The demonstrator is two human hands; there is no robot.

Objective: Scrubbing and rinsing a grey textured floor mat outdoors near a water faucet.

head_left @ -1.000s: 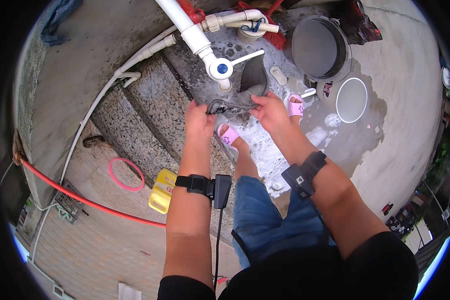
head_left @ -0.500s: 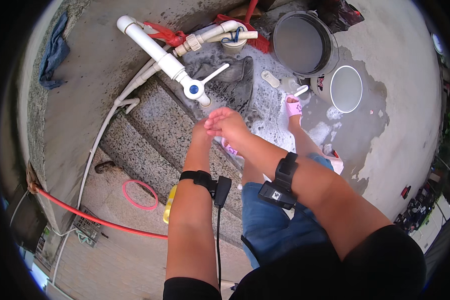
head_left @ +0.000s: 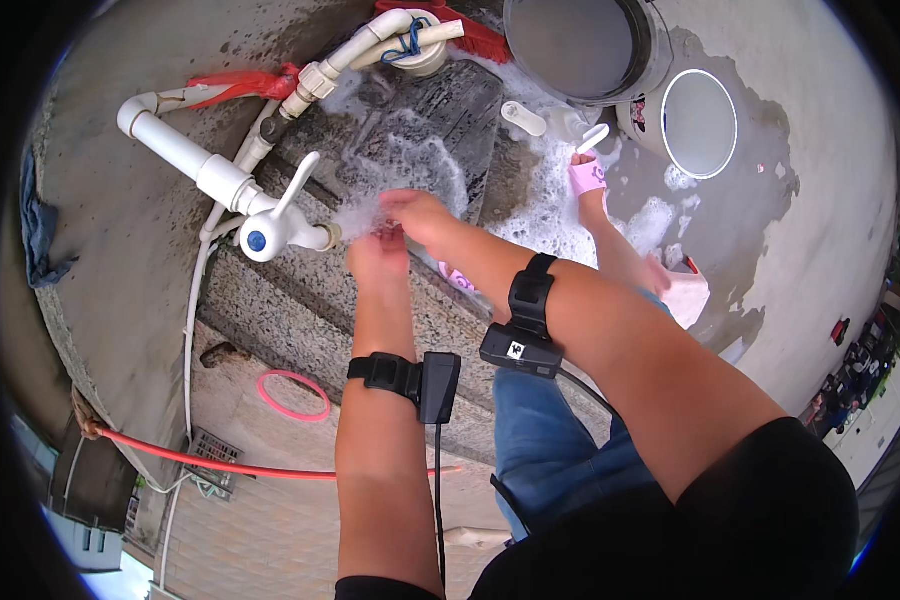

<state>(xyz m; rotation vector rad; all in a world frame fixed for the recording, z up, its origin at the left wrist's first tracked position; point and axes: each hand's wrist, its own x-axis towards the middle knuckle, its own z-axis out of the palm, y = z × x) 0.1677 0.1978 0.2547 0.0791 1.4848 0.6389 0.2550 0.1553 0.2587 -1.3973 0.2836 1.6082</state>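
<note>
Water runs from a white plastic tap [head_left: 270,232] with a raised lever [head_left: 298,183] and a blue round cap. It splashes over both my hands just right of the spout. My left hand [head_left: 378,255] is bent at the wrist under the stream, its fingers blurred and partly hidden by spray. Over it reaches my right hand [head_left: 418,215], fingers stretched toward the left one and nothing visible in them. Behind them a dark wet cloth or mat [head_left: 460,105] lies in foam on the ground.
A large bucket of grey water [head_left: 580,50] and a white bucket [head_left: 698,125] stand at the far right. A white brush [head_left: 523,118] lies in the suds. Stone steps [head_left: 270,300], a pink ring [head_left: 293,396] and a red hose [head_left: 220,463] are at the left.
The tap's lever has swung up and water now flows. My hands have moved slightly left relative to the view and into the stream. The view has shifted, bringing the tap lower left.
</note>
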